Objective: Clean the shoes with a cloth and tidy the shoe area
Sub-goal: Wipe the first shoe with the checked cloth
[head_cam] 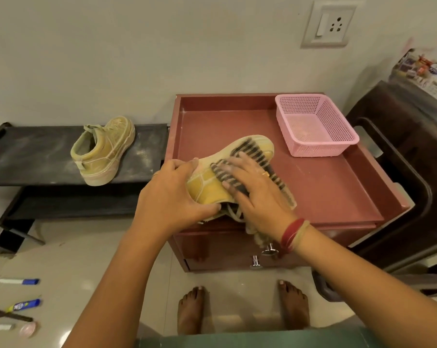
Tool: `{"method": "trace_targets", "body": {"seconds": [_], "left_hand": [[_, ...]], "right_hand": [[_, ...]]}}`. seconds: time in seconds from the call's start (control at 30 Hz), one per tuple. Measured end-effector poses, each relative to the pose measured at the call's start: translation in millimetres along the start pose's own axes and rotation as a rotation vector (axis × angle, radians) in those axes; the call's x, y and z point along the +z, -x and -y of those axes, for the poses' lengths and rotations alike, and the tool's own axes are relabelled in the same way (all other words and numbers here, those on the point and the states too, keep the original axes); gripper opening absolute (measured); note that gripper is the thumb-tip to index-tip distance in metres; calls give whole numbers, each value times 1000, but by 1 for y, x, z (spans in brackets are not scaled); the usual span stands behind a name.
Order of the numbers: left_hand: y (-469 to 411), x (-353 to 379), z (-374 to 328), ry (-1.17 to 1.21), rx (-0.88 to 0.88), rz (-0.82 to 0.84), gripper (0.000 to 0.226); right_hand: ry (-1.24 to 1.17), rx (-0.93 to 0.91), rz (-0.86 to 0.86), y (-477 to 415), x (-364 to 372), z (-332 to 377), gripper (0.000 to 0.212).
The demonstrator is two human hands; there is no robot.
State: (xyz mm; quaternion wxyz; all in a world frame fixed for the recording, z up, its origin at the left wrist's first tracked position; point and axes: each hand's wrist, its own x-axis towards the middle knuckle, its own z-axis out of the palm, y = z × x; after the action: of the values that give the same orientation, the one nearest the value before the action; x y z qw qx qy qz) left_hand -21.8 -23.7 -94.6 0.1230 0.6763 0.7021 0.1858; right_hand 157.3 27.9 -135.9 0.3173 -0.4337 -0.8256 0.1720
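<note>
From the head camera, a low red table with a raised rim along its back and both sides stood against the wall; its left side met the end of a black shoe rack, and a dark plastic chair crowded its right side. Bare red surface lay open between the sneaker and the right rim, and behind the sneaker up to the back rim; a pink mesh basket filled the back right corner.

A yellow sneaker was held over the table's front left part, sole turned up; its long axis ran from the heel at the near left to the toe at the far right, the toe pointing toward the basket, the laces hanging at the front edge. The left hand gripped the heel end, fingers curled over it and thumb tucked beneath. The right hand lay on a striped cloth, fingers spread and nearly straight, pressing it onto the sneaker; the cloth was blurred, and one end hung below the wrist.

A second sneaker stood on its sole on the shoe rack, well apart from the first, toe toward the wall.

On the floor at the lower left lay a blue-capped marker and a blue tube; the tube's label could not be read; nor could the print on a packet above the chair.
</note>
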Motion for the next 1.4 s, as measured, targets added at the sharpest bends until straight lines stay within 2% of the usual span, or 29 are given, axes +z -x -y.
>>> {"method": "trace_targets", "body": {"seconds": [0.03, 0.1, 0.2, 0.23, 0.3, 0.33, 0.37, 0.43, 0.5, 0.57, 0.63, 0.73, 0.87, 1.0, 1.13, 1.27, 1.4], "left_hand": [[0, 1, 0, 8, 2, -1, 106], [0, 1, 0, 26, -8, -8, 104], [-1, 1, 1, 63, -23, -11, 99], [-1, 1, 1, 78, -20, -11, 99], [-1, 2, 2, 108, -12, -10, 100], [-1, 3, 3, 123, -11, -11, 100], [-1, 3, 4, 135, -12, -12, 100], [-3, 3, 5, 149, -15, -17, 102], [-4, 2, 5, 161, -20, -23, 100], [-4, 1, 4, 162, -18, -26, 97], [-5, 0, 4, 150, -14, -18, 96], [-5, 0, 6, 153, -12, -15, 99], [-5, -1, 6, 168, -14, -20, 101], [-6, -1, 4, 163, -16, -13, 101], [-7, -1, 6, 170, -23, -20, 101], [-7, -2, 5, 163, -6, -19, 101], [-8, -1, 6, 164, -5, -24, 100]], "right_hand": [[6, -47, 25, 4, 1, 2, 44], [-3, -5, -20, 0, -2, -9, 45], [-162, 261, -135, -14, -5, -38, 43], [-270, 369, -224, -17, -8, -45, 43], [-446, 556, -527, -19, -16, -55, 41], [-474, 612, -658, -19, -21, -56, 36], [-462, 611, -717, -18, -24, -55, 31], [-347, 445, -647, -16, -22, -48, 28], [-222, 211, -447, -11, -8, -41, 31], [-132, 112, -257, -5, 4, -42, 38], [-137, 161, -231, -6, 2, -50, 44], [-160, 302, -294, -7, -5, -58, 45], [-124, 120, -191, 0, 5, -45, 50], [-252, 303, -320, -6, 0, -54, 46], [-297, 173, -225, 2, 11, -41, 46], [-319, 330, -346, -6, 3, -56, 40], [-308, 233, -260, -5, 7, -48, 41]]}}
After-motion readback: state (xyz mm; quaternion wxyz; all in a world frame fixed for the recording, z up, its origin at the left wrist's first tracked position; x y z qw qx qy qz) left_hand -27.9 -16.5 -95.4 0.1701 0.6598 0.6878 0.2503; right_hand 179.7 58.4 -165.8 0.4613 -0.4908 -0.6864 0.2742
